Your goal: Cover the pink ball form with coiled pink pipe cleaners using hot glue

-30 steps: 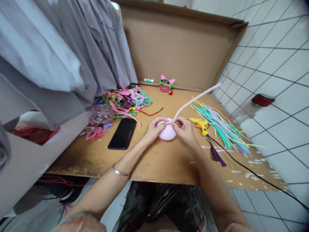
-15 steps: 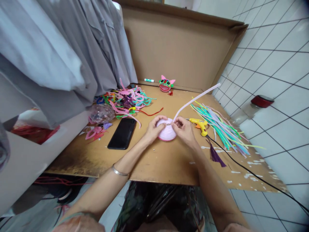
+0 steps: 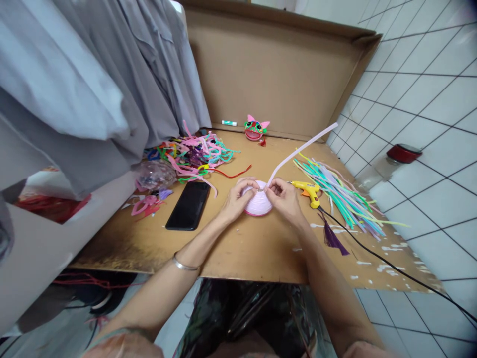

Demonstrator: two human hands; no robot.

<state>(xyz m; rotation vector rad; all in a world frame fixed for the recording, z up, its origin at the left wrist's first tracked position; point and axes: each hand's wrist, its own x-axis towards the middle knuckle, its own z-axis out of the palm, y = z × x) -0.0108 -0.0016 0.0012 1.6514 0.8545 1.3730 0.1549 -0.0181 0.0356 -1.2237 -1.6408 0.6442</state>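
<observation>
Coiled lilac dome (image 3: 259, 205) is at mid-table (image 3: 253, 253), between the hands; left hand (image 3: 239, 198) grips its side, thumb near the top; right hand (image 3: 282, 198) pinches the lilac strip (image 3: 301, 153) beside the dome's crown, free end rising; sound practice, as judged: lay the strip snug, without twist; steady the dome; keep knuckles off the glue gun's (image 3: 307, 191) nozzle, just beside.

silver bangle (image 3: 185, 263), left arm | peach sleeve (image 3: 124, 346), greenish hem | dark glossy lapwear (image 3: 253, 311)
</observation>
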